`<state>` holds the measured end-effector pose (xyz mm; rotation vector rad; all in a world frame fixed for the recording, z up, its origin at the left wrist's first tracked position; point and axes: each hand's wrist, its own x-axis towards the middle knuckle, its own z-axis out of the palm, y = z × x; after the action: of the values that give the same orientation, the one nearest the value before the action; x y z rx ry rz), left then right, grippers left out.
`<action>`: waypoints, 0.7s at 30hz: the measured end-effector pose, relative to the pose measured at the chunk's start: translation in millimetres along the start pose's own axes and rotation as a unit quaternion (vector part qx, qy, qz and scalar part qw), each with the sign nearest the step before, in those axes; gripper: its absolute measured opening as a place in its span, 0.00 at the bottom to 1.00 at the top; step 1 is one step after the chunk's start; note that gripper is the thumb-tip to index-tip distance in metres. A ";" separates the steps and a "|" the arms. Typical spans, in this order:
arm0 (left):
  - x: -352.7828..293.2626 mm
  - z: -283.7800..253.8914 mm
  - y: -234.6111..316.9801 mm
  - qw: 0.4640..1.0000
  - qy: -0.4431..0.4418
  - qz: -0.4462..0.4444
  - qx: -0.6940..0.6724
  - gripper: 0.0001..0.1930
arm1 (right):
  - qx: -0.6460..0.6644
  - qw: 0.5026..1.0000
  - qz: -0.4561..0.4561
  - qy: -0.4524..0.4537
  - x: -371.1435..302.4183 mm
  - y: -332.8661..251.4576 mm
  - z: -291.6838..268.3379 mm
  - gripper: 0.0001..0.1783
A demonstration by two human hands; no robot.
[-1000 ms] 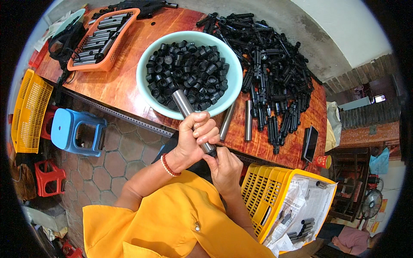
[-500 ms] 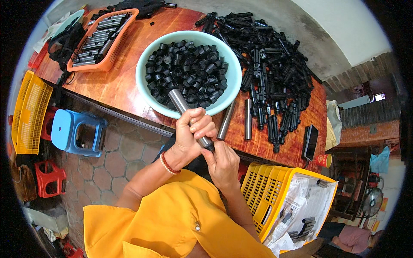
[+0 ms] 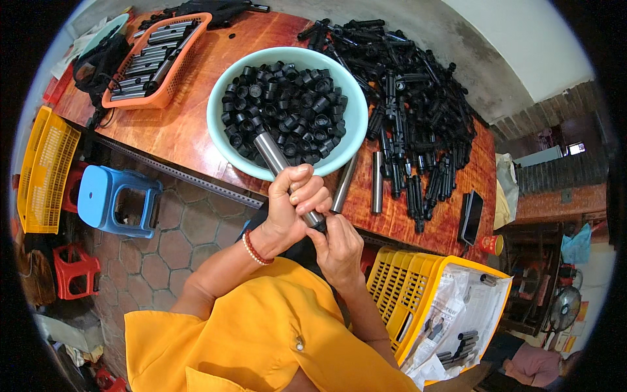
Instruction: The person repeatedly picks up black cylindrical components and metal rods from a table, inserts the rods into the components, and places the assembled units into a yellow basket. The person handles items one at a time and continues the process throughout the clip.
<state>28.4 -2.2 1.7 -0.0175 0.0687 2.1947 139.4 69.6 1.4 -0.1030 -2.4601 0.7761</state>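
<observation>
My left hand [image 3: 294, 202] is closed round a silver metal tube [image 3: 270, 151], held at a slant with its far end over the rim of a light-blue bowl. At the tube's near end sits a black cap [image 3: 320, 226]. The fingers of my right hand [image 3: 341, 248] are closed on that cap, thumb pressed against it. The light-blue bowl [image 3: 214, 117] is full of small black caps [image 3: 287, 108]. Just right of the bowl, two more bare metal tubes lie on the table, one upright in view [image 3: 377, 183] and one partly under the bowl's edge [image 3: 345, 183].
A large heap of black jointed parts [image 3: 418, 98] covers the table's right side, with a phone [image 3: 470, 217] near it. An orange basket [image 3: 173, 81] of metal tubes stands at the far left. By my right arm is a yellow crate [image 3: 405, 281] lined with newspaper. A blue stool [image 3: 98, 196] stands left.
Both hands keep almost the same grip. The tube has shifted very slightly to the left at its far end.
</observation>
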 end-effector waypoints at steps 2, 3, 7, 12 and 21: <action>-2.9 0.5 -0.5 1.000 -0.012 -0.002 0.023 0.18 | -0.004 1.000 0.014 -0.019 -4.4 -0.9 -1.3 0.16; -3.9 0.8 -0.2 0.999 -0.017 -0.003 0.035 0.18 | 0.005 1.000 0.015 -0.015 -3.6 -2.4 -1.1 0.16; -2.1 -2.8 3.4 0.999 -0.018 -0.005 0.040 0.18 | 0.029 0.999 0.042 -0.015 -1.0 -6.8 3.3 0.17; 3.2 0.7 11.4 1.000 0.007 0.009 -0.006 0.18 | 0.015 0.998 0.055 -0.037 16.2 -6.8 -8.5 0.13; -10.6 9.2 -24.6 0.996 0.013 -0.071 -0.045 0.20 | 0.023 0.929 -0.080 0.360 31.0 -10.9 -9.1 0.34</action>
<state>54.7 4.1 10.2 -0.0981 -0.0166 2.0550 119.0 72.3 28.6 -0.1393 -1.7258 0.5850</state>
